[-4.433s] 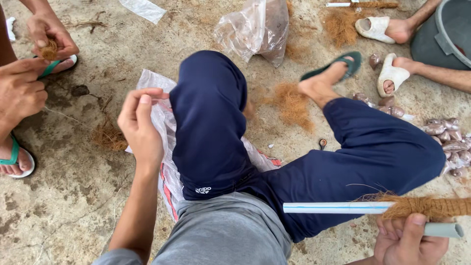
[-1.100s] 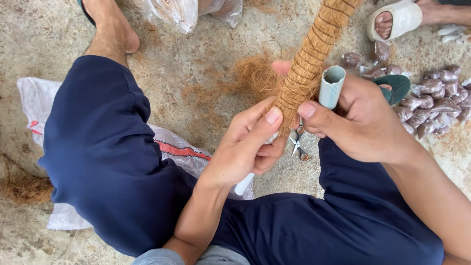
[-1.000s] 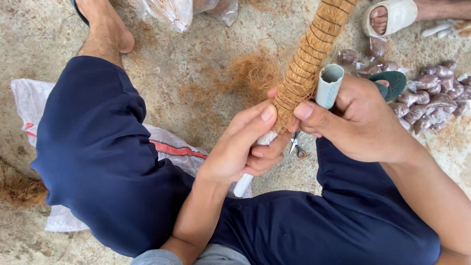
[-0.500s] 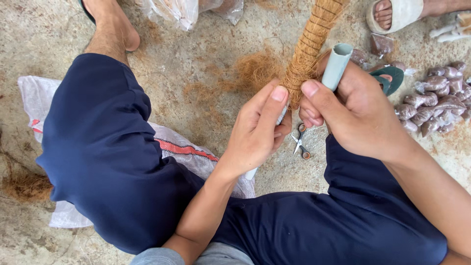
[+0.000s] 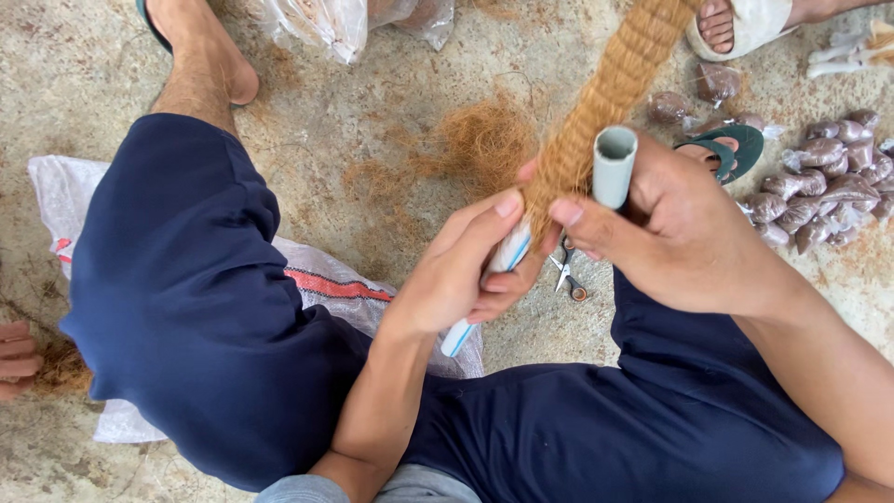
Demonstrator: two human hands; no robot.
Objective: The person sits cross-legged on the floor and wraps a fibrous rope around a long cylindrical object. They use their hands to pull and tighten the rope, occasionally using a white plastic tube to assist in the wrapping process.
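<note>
Brown rope-wrapped pipe (image 5: 605, 98), slanting up over the lap, held at its white bottom end. Left hand (image 5: 466, 270) curled shut around it. Right hand (image 5: 680, 224) closed on short grey pipe (image 5: 613, 168). Small scissors (image 5: 566, 275) on floor below.

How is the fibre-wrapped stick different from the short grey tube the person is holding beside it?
The fibre-wrapped stick is long, brown and rough with coiled fibre, bare white only at its lower end; the grey tube is short, smooth and uncovered, its open end showing. The left hand grips the stick; the right hand holds the tube. Both stand roughly upright.
</note>
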